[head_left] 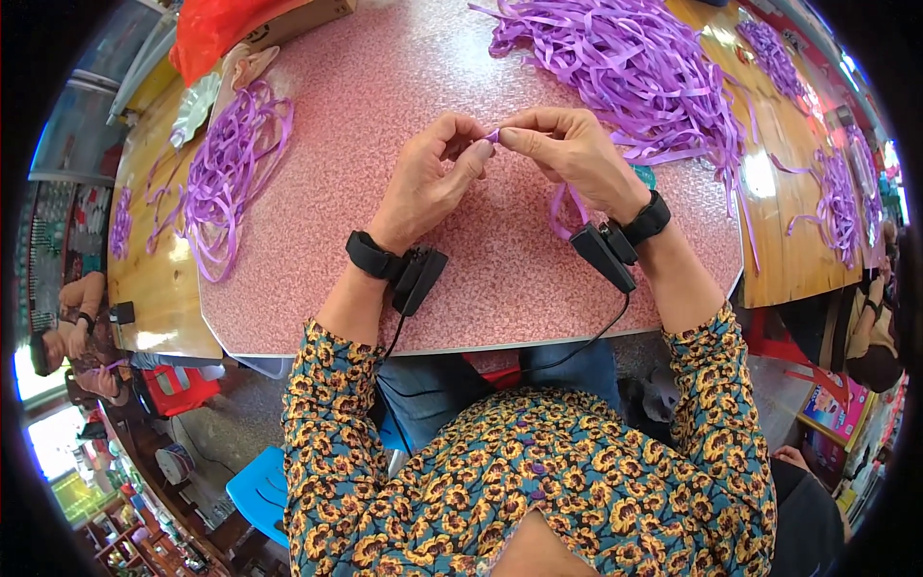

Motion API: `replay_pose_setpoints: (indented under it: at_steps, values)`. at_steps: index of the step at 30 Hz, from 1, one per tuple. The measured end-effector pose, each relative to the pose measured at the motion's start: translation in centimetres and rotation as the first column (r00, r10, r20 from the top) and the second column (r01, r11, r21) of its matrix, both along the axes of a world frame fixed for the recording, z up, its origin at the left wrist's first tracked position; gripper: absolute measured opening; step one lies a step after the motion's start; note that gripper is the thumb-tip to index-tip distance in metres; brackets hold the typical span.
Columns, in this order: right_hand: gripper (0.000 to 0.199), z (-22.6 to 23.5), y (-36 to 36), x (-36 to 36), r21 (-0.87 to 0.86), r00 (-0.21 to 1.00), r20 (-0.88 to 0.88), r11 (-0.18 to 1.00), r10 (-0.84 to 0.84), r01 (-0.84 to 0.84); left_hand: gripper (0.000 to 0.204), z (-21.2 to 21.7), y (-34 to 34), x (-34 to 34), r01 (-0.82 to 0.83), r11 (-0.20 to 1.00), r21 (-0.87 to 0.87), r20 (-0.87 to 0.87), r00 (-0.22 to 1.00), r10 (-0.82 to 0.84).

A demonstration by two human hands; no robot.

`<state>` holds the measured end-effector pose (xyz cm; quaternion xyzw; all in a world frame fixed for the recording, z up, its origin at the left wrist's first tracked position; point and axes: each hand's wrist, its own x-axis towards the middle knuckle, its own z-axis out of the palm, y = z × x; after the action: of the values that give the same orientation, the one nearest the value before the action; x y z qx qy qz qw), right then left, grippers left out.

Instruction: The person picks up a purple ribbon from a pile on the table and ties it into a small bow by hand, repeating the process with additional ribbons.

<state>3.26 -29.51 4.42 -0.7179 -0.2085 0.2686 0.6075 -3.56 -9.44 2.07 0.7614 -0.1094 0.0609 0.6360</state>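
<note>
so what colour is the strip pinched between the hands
Purple, like the ribbon piles; the strip shows best in the head view.

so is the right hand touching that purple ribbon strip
Touching. The head view shows the right hand pinching the purple ribbon strip at its fingertips, against the left hand, with no gap.

Orange bag (216,29), blue stool (264,490)
</note>
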Motion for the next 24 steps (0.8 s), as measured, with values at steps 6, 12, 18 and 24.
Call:
replay_pose_setpoints:
  at_steps: [6, 12, 18, 24]
  values:
    - [0.027, -0.05, 0.29, -0.05, 0.087, 0.994, 0.107, 0.996, -0.003, -0.007, 0.016, 0.12, 0.03, -0.13, 0.017, 1.000, 0.000, 0.027, 0.999, -0.017]
    - [0.025, 0.18, 0.19, -0.34, 0.105, 0.998, 0.066, 0.994, -0.018, 0.011, 0.015, 0.20, 0.16, -0.13, 0.024, 1.000, -0.012, 0.015, 1.000, -0.024]
    - [0.025, 0.23, 0.36, -0.48, 0.109, 0.993, -0.108, 0.993, -0.039, 0.051, 0.014, 0.22, 0.39, -0.10, 0.028, 1.000, 0.002, 0.005, 1.000, -0.028]
    - [0.027, 0.45, 0.33, -0.38, 0.042, 0.999, 0.039, 0.999, 0.019, -0.020, 0.013, 0.01, 0.33, 0.02, 0.024, 1.000, -0.011, 0.062, 0.998, -0.023]
